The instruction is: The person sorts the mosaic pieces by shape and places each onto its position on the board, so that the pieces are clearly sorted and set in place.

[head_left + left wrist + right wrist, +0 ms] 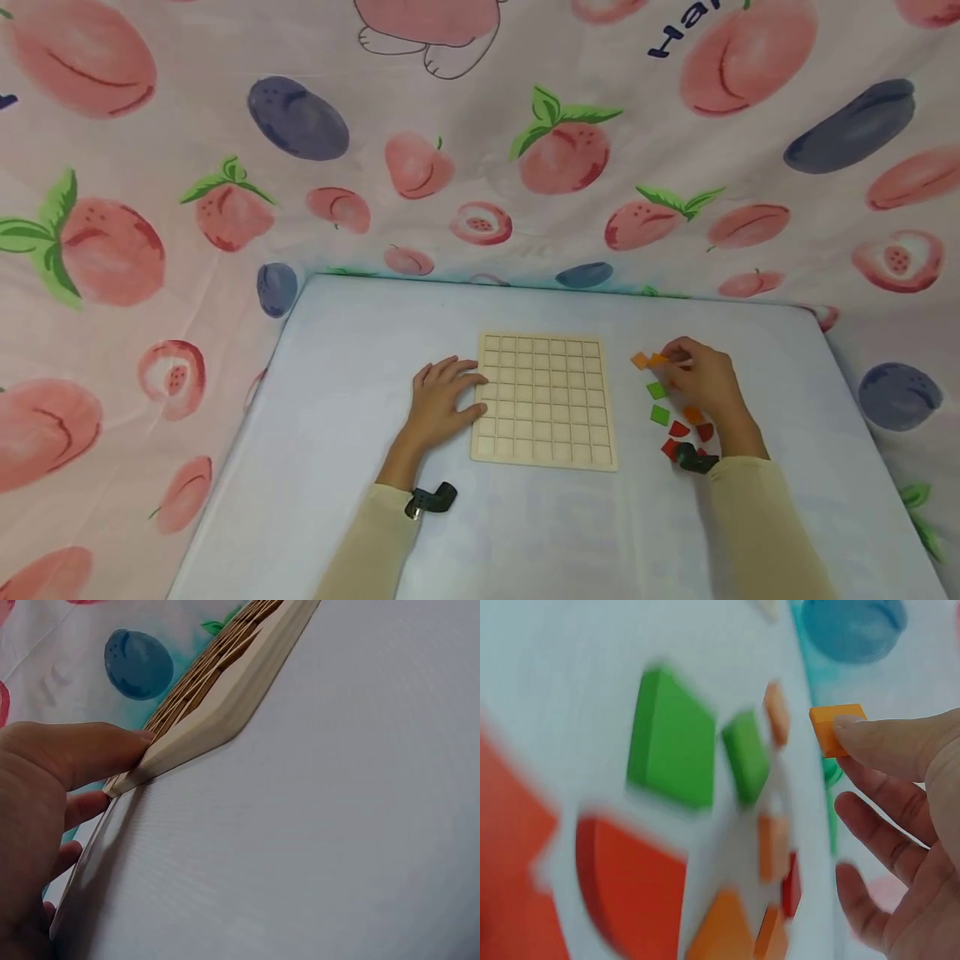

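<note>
A pale wooden board (551, 465) with a grid of square recesses lies on the white table. At its left edge, my left hand (438, 408) rests with fingers spread; in the left wrist view the thumb (105, 750) presses on the rim. Right of the board, my right hand (708, 379) pinches an orange square tile (825, 729) between thumb and index finger, with the other fingers loosely bent. Close by lie another orange tile (639, 361), a green tile (660, 415) and a second green tile (657, 390).
Under and beside the right wrist are red pieces, one a rounded wedge (679, 429), and an orange piece (693, 415). A fruit-patterned cloth (465, 175) hangs behind the table (300, 417) and along its sides. Dark wrist cameras sit on both wrists.
</note>
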`<state>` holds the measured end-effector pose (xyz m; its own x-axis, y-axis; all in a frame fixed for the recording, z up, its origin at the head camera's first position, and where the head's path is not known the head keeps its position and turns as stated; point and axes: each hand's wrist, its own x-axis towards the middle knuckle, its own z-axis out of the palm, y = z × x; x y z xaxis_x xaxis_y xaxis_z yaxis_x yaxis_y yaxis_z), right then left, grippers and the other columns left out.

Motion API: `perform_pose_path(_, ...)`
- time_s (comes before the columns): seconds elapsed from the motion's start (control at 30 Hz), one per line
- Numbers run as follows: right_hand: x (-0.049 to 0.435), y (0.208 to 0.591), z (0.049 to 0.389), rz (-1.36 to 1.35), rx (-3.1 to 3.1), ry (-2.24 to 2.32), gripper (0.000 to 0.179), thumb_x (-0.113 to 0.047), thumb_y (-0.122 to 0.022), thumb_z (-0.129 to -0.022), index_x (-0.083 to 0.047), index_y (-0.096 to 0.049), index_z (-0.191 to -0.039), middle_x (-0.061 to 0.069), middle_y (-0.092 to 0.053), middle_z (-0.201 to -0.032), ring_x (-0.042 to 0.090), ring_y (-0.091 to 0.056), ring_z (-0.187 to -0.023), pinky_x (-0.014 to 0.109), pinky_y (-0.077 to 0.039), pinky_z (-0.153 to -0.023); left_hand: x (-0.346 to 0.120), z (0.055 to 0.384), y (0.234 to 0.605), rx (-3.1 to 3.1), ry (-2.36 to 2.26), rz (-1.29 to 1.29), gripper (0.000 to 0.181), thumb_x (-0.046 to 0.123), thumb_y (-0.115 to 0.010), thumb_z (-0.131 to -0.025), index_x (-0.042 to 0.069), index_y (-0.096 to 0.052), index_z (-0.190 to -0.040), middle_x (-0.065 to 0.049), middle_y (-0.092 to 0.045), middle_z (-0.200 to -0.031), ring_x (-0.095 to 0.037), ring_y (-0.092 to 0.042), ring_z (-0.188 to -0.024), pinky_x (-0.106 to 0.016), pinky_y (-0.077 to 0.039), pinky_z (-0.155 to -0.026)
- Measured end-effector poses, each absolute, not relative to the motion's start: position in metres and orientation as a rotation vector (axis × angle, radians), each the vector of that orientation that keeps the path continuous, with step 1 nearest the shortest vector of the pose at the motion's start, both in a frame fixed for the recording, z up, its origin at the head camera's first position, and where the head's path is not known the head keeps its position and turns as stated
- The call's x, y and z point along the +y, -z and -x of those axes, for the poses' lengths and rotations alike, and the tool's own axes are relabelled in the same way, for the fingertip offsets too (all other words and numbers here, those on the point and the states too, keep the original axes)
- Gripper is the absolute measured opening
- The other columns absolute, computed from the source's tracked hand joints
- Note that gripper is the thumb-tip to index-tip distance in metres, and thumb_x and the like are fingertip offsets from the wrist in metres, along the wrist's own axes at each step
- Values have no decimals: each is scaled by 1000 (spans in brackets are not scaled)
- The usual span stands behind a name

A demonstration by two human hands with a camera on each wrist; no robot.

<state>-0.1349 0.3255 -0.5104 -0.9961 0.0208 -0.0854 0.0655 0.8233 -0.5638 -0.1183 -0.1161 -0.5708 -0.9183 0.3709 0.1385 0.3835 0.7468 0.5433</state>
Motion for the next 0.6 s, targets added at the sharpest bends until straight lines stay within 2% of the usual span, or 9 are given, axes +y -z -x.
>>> perform_pose_path(0.17, 303, 506, 134, -18, 2943, 1051, 24, -27, -70, -98, -9, -67, -113, 16, -73, -109, 32, -67, -101, 30, -55, -76, -116, 118, 571, -2894, 924, 632, 38, 41, -72, -87, 29, -71, -123, 5, -56, -147, -27, -36, -148, -64, -18, -117)
perform_pose_path(0.33, 278, 509, 141, 27, 2863, 1229, 23, -28, -75, -94, -11, -70, -109, 10, -75, -103, 15, -69, -89, 19, -53, -73, -114, 119, 570, -2910, 929, 633, 39, 41, -72, -86, 29, -71, -124, 6, -56, -148, -26, -36, -149, -63, -18, -118)
perform_pose_path(0.47, 254, 513, 147, 63, 2744, 1372, 24, -27, -76, -93, -10, -70, -109, 10, -73, -102, 6, -67, -83, 18, -53, -75, -114, 119, 568, -2921, 929, 625, 40, 40, -73, -87, 29, -71, -125, 6, -56, -148, -26, -36, -150, -62, -18, -118)
perform_pose_path(0.6, 228, 518, 151, 89, 2632, 1477, 27, -26, -77, -92, -8, -70, -110, 11, -72, -103, 9, -68, -84, 21, -53, -77, -114, 119, 568, -2917, 925, 615, 40, 38, -73, -86, 27, -72, -125, 4, -57, -148, -27, -36, -149, -62, -19, -119)
